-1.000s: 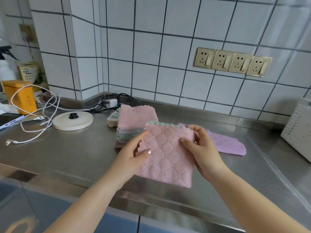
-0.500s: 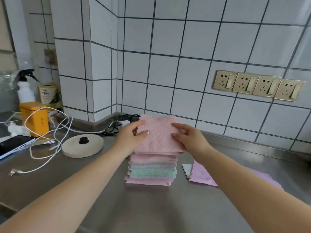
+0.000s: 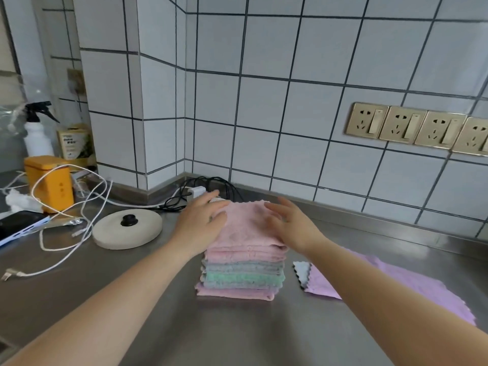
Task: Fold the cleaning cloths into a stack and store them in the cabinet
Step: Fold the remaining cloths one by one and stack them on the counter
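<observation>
Cloth stack [image 3: 241, 270] on counter [image 3: 132, 299], lid [image 3: 127, 228] left, unfolded cloth [image 3: 412, 291] right.

spray bottle [image 3: 37, 133], yellow box [image 3: 50, 182], round lid [image 3: 127, 229] (black knob).

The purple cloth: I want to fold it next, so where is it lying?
In the head view the purple cloth lies flat on the steel counter, right of the folded stack, partly under the right forearm.

Steel worktop [image 3: 148, 307]. Centre: stack of folded cloths [image 3: 241, 270]. At 3 o'clock, just beside it, flat purple cloth [image 3: 412, 291]. At 9 o'clock: round lid [image 3: 127, 231], white cable [image 3: 52, 260], orange box [image 3: 50, 182].
</observation>
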Tool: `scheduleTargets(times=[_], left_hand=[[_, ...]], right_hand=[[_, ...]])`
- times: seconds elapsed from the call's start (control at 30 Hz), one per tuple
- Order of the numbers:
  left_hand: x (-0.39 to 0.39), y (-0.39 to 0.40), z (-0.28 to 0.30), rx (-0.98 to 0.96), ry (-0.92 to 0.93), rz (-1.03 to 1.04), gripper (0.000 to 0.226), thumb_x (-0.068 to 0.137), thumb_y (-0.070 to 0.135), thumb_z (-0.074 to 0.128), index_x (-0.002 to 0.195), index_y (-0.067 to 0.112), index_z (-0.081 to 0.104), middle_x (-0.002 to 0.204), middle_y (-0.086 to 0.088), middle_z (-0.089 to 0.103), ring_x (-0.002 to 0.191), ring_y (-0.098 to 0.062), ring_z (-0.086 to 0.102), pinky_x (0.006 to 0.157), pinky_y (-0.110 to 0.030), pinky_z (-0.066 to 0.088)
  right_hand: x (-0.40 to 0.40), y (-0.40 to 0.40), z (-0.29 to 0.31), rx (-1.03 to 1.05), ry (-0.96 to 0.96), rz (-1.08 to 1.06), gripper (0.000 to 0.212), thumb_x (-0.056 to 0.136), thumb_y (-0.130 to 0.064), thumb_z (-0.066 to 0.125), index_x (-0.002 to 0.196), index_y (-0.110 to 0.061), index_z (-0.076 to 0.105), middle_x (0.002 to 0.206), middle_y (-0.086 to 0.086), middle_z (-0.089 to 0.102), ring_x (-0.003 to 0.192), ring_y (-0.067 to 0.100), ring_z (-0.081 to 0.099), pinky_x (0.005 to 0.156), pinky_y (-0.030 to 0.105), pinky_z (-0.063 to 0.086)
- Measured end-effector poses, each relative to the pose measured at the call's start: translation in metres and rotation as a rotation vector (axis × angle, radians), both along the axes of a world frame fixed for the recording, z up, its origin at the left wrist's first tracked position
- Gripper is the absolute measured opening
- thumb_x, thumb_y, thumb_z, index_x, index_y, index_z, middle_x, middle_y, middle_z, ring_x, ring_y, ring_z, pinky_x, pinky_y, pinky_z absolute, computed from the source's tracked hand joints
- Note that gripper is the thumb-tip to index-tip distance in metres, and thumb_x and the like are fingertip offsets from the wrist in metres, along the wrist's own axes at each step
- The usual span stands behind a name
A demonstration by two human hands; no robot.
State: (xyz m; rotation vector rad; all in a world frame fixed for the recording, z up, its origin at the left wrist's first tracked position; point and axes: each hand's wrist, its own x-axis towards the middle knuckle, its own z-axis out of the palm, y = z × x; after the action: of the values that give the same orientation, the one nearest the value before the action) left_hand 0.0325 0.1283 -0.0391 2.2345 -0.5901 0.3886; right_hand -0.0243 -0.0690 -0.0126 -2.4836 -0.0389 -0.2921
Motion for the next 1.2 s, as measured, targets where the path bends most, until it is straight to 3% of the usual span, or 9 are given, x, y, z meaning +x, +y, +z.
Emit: scheduleTargets(times=[0.1,0.17,0.3,0.47,0.67,0.83,0.93,1.07,1.2], left_hand=[[-0.005,-0.002,0.004,0.539,-0.103,-0.093,0.054,0.093,0.044,0.017,0.145,0.037,0.024,0.156,0.014,0.01,0.145,-0.008,0.001,0.117,-0.05,-0.005],[-0.008,-0.005,0.0,0.678,-0.022,-0.104,0.05,0.098,0.043,0.017,0.147,0.038,0.014,0.158,0.013,0.002,0.145,-0.007,-0.003,0.116,-0.053,-0.008],[-0.012,-0.007,-0.008,0.676,0.064,-0.103,0.049,0.099,0.042,0.019,0.148,0.038,0.012,0.159,0.011,0.0,0.145,-0.009,-0.003,0.116,-0.052,-0.007],[-0.028,-0.02,0.02,0.62,-0.118,-0.098,0.059,0.09,0.061,0.024,0.14,0.033,0.038,0.15,0.01,0.034,0.139,-0.011,0.027,0.117,-0.045,0.013],[-0.074,-0.097,0.034,0.446,-0.273,-0.332,0.037,0.091,0.049,0.046,0.124,0.032,0.054,0.123,0.011,0.057,0.107,-0.011,0.054,0.088,-0.029,0.043],[-0.089,-0.161,0.003,0.562,-0.24,-0.431,0.03,0.093,0.037,0.048,0.12,0.027,0.056,0.121,0.005,0.057,0.11,-0.019,0.054,0.083,-0.029,0.041],[-0.092,-0.188,-0.021,0.653,-0.119,-0.384,0.027,0.093,0.03,0.046,0.116,0.02,0.057,0.122,-0.003,0.058,0.11,-0.027,0.054,0.083,-0.03,0.043],[-0.089,-0.196,-0.045,0.72,-0.063,-0.351,0.017,0.09,0.025,0.047,0.094,0.014,0.06,0.106,-0.006,0.061,0.1,-0.03,0.056,0.069,-0.028,0.039],[-0.092,-0.194,-0.05,0.734,-0.107,-0.331,0.021,0.092,0.029,0.047,0.096,0.02,0.066,0.104,-0.001,0.061,0.095,-0.026,0.058,0.072,-0.029,0.044]], right_hand=[[0.003,0.007,-0.007,-0.254,0.027,0.076,0.044,0.097,-0.039,0.039,0.139,-0.029,0.042,0.153,-0.004,0.026,0.144,0.016,0.017,0.116,0.048,0.015],[0.006,0.007,-0.014,-0.393,0.143,0.055,0.05,0.097,-0.049,0.032,0.144,-0.034,0.031,0.157,-0.009,0.017,0.145,0.013,0.008,0.115,0.056,0.008],[0.005,-0.005,-0.02,-0.303,0.208,0.016,0.058,0.093,-0.058,0.031,0.146,-0.036,0.025,0.159,-0.011,0.008,0.146,0.014,0.01,0.117,0.051,0.009],[-0.017,-0.029,-0.015,-0.163,-0.011,0.014,0.043,0.093,-0.043,0.048,0.133,-0.029,0.05,0.149,-0.004,0.037,0.137,0.012,0.033,0.114,0.028,0.023],[-0.074,-0.109,-0.023,-0.198,0.016,-0.196,0.032,0.09,-0.036,0.058,0.121,-0.029,0.06,0.137,-0.007,0.05,0.125,0.011,0.047,0.095,0.017,0.03],[-0.126,-0.168,-0.044,-0.29,0.304,-0.384,0.031,0.084,-0.052,0.056,0.111,-0.042,0.063,0.121,-0.018,0.06,0.11,0.009,0.059,0.094,0.018,0.041],[-0.143,-0.194,-0.061,-0.268,0.4,-0.513,0.039,0.076,-0.048,0.057,0.111,-0.034,0.068,0.117,-0.009,0.066,0.106,0.015,0.062,0.092,0.024,0.047],[-0.154,-0.207,-0.08,-0.413,0.376,-0.474,0.036,0.086,-0.035,0.056,0.121,-0.028,0.061,0.126,-0.005,0.06,0.115,0.021,0.056,0.098,0.025,0.04],[-0.16,-0.208,-0.09,-0.441,0.189,-0.416,0.022,0.089,-0.033,0.052,0.101,-0.027,0.07,0.111,-0.001,0.064,0.1,0.019,0.059,0.084,0.029,0.046]])
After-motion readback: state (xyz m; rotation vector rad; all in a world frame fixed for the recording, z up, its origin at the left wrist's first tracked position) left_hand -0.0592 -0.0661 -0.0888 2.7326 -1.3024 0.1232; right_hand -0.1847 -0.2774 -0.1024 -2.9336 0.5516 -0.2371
